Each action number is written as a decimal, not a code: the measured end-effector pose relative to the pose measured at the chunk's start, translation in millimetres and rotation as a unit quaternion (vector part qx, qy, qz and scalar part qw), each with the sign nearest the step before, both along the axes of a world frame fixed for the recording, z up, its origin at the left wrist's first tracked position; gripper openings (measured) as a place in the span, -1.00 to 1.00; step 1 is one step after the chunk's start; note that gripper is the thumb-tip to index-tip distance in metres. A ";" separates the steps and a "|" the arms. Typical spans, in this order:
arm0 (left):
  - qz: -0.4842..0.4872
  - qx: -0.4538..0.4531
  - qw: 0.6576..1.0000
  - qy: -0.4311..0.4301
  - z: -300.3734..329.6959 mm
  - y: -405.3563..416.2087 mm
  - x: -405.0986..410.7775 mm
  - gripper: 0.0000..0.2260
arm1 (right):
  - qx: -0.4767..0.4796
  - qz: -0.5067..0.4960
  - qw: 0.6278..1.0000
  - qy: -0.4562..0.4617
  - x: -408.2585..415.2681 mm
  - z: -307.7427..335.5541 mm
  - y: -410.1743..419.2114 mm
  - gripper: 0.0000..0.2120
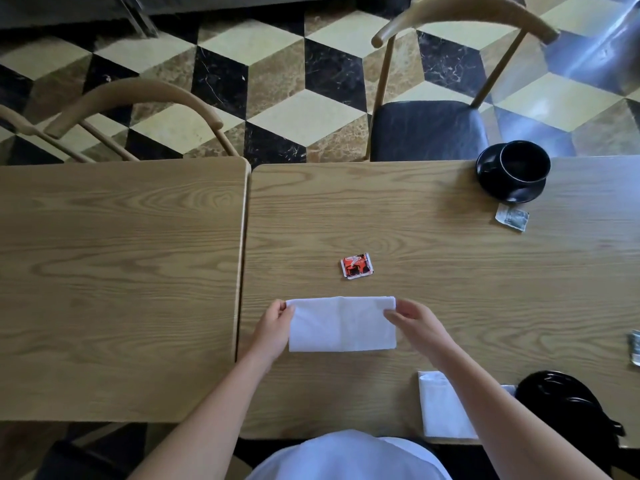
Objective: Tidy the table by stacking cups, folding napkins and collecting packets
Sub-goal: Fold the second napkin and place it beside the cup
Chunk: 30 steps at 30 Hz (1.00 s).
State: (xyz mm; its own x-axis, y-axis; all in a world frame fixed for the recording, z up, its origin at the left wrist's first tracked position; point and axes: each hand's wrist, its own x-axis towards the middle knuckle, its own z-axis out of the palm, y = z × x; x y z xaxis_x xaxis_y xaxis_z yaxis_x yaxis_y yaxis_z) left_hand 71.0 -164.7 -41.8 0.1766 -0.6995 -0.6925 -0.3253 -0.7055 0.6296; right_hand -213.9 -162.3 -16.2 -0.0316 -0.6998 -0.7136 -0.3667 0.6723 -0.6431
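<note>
A: Two hands on one napkin [341, 323], so the folding step is in hand. The left hand [273, 329] pinches the napkin's far left corner, and the right hand [414, 322] pinches the far right corner, thumb and fingers closed on the cloth at each end.

B: Where does it lie?

A: Flat on the right-hand table [450, 271], near the near edge and towards that table's left side. It is already a wide white rectangle, soft and matte, with a faint crease down the middle.

B: And the next move?

A: I judge another fold: bring one short end over the other, keeping the edges lined up, then press it flat. Thin material like this will slip out of line if the corners are let go early.

B: What else remains?

A: A red foil packet [356, 266], small and glossy, lies just beyond the napkin towards the table's middle. A pale crumpled packet [512, 218] sits beside the black saucer [512, 188] near the far right corner, with a round black cup [524, 164] on the saucer. A second white napkin [443, 407] lies at the near edge, partly under the right forearm.
</note>
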 end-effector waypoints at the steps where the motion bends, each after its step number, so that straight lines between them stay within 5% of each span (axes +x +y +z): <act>1: 0.005 0.002 1.000 -0.003 -1.5 -0.3 -2.6 -0.78 | 0.008 0.000 1.000 -0.007 1.4 -2.3 -1.9 -0.83; 14: -0.086 0.028 0.989 -0.120 -16.3 9.1 -6.6 -0.80 | -0.003 0.034 0.991 0.126 10.4 -32.8 -1.9 -0.92; 23: -0.079 -0.006 0.965 -0.252 4.6 14.3 -19.3 -0.80 | -0.063 -0.035 0.974 0.217 23.8 -27.6 6.3 -0.73; 26: -0.205 -0.100 0.930 -0.288 13.6 29.3 -24.0 -0.79 | -0.169 0.058 0.950 0.256 34.6 -18.8 19.7 -0.83; 30: -0.357 -0.122 0.913 -0.157 14.7 46.9 -42.8 -0.88 | -0.149 0.295 0.933 0.138 72.6 -18.3 42.1 -0.85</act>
State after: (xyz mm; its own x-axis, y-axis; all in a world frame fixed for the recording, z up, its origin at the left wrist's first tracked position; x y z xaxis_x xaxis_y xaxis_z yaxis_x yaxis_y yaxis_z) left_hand 28.2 -117.8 -27.0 -0.2210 -0.8412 -0.4936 -0.8388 -0.0943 0.5363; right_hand -141.3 -120.2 -34.5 0.2690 -0.8199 -0.5054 -0.7963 0.1058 -0.5955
